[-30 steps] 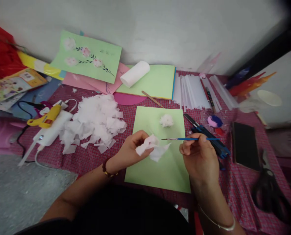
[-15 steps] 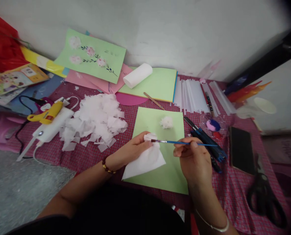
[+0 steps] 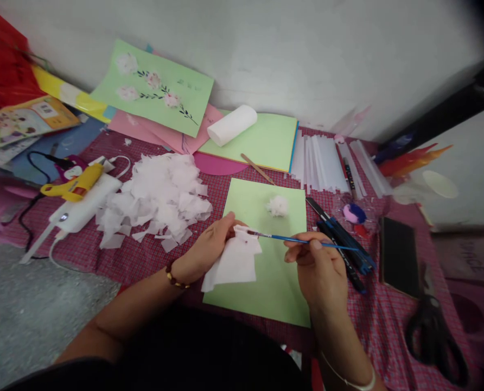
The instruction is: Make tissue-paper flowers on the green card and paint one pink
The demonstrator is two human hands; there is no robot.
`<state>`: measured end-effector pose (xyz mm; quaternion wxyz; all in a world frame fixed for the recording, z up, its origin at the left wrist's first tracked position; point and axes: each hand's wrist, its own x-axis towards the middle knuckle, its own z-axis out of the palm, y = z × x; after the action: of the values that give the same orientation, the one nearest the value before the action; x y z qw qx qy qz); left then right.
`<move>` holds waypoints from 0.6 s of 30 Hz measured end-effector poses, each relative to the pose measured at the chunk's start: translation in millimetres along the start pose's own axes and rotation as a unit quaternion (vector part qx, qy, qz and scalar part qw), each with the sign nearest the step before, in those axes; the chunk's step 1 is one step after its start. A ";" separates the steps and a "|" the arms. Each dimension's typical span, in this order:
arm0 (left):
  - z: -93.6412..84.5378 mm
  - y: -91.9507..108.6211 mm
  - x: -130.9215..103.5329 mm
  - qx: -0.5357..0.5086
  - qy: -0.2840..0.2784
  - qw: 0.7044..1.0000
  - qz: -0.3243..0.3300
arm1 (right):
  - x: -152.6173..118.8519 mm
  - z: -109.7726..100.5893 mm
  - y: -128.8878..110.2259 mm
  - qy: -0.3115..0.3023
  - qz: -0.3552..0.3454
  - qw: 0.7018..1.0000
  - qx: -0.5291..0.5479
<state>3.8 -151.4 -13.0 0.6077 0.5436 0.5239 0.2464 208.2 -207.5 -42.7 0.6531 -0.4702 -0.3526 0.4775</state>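
My right hand (image 3: 321,266) is closed around the handle of a thin blue paintbrush (image 3: 286,238). The brush points left, its dark bristles at the upper part of a white tissue (image 3: 236,260). My left hand (image 3: 209,241) pinches that tissue, which hangs over the left side of a light green sheet (image 3: 274,296). Small dark marks show on the tissue near the bristles. A white fluffy tissue flower (image 3: 278,206) sits on the sheet's upper part, beyond both hands.
Torn tissue pieces (image 3: 160,195) form a heap at left, beside a yellow glue gun (image 3: 77,183) on a white power strip. Pens (image 3: 343,244), a dark phone (image 3: 400,255) and black scissors (image 3: 435,336) lie at right. A tissue roll (image 3: 233,125) and a flower picture (image 3: 160,87) are at the back.
My left hand has turned and drawn slightly left, and the tissue hangs differently, showing dark marks. The brush has moved a little left, its bristles still at the tissue.
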 end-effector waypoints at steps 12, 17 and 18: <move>4.4 -5.6 1.9 -0.023 -0.071 0.995 0.062 | -2.4 -0.7 -0.5 -0.020 -0.018 1.000 -0.005; 9.0 -9.4 -1.2 0.166 0.046 0.930 0.325 | -2.1 -0.3 -0.2 -0.022 0.034 0.999 0.027; 9.9 -10.4 -1.6 0.182 0.058 0.913 0.361 | -1.5 -0.6 -0.3 -0.024 0.044 0.998 0.033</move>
<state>9.4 -159.8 -23.4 0.3368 0.7816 0.3616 0.3806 208.5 -209.2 -42.6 0.6382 -0.4519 -0.3307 0.5283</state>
